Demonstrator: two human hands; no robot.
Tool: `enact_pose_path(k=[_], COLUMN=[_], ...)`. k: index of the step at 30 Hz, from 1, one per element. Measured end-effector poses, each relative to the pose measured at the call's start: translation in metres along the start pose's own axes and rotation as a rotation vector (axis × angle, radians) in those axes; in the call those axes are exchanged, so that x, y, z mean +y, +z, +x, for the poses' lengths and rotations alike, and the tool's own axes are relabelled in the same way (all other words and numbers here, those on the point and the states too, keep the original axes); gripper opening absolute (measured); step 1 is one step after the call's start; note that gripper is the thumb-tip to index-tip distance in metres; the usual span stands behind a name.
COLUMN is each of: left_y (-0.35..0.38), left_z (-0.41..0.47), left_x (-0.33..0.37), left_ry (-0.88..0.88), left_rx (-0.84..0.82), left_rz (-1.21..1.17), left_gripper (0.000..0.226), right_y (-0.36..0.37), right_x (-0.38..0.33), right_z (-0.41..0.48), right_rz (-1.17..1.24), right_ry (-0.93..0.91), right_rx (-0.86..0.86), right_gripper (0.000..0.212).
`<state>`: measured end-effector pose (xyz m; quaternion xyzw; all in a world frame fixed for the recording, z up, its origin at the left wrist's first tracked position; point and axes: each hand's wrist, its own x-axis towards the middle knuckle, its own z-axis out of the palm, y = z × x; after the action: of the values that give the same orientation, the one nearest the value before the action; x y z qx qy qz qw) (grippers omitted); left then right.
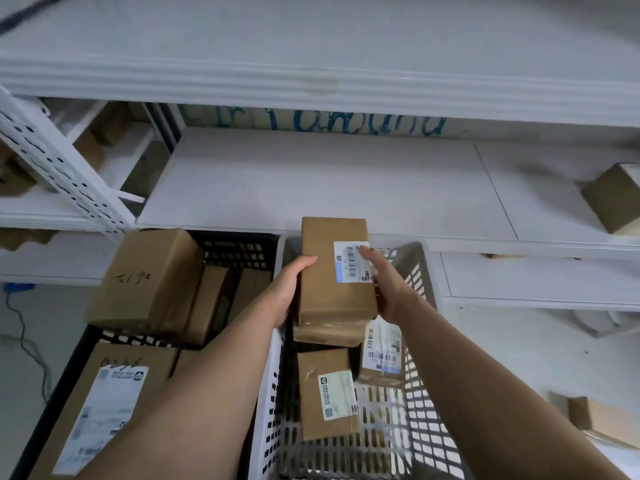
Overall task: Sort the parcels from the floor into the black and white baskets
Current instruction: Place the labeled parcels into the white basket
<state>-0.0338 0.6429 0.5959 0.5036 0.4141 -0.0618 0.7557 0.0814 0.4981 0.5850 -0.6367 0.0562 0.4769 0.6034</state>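
1. Two hands are on the parcel point(334, 271), which is held over the far end of the white basket point(426, 403). The left hand point(292, 289) grasps its left edge, thumb on top. The right hand point(389, 292) only lies flat against the labelled side, fingers straight.
2. That uneven hold looks like the weak spot to me. If the left hand lets go early, the parcel could tip toward the basket's right wall or land on a corner.
3. A lower box point(329, 333) lies directly beneath it; whether they touch I cannot tell. The parcel may settle crooked there and slide onto the labelled box point(325, 393) nearer me.
4. Right beside stands the black basket point(239, 244), piled above its rim. A nudge from the left forearm could shift the tall box point(149, 278) leaning on top.
5. Both baskets stand on a pale floor point(519, 358) in front of white metal shelves point(329, 178).
6. One shelf box point(614, 199) sits at the right, a floor box point(602, 422) waits low at the right, and a cable point(20, 327) trails along the left.
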Motion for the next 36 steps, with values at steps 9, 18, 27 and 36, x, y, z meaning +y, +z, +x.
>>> enact_pose_path(k=[9, 18, 27, 36], left_y=[0.012, 0.048, 0.085, 0.065], left_z=[-0.02, -0.049, -0.1, -0.116], left_x=[0.009, 0.005, -0.052, -0.117], left_ry=[0.022, 0.172, 0.153, -0.118], left_rx=[0.041, -0.004, -0.035, 0.073], left_rz=[0.138, 0.212, 0.315, 0.334], left_gripper=[0.038, 0.033, 0.019, 0.03], right_y=[0.006, -0.039, -0.086, -0.091], right_x=[0.001, -0.001, 0.043, 0.109], right_z=[-0.027, -0.072, -0.151, -0.152], right_rz=[-0.113, -0.076, -0.164, -0.231], right_ry=[-0.038, -0.094, 0.024, 0.133], right_rx=[0.096, 0.169, 0.185, 0.135], right_gripper=[0.033, 0.039, 0.034, 0.04])
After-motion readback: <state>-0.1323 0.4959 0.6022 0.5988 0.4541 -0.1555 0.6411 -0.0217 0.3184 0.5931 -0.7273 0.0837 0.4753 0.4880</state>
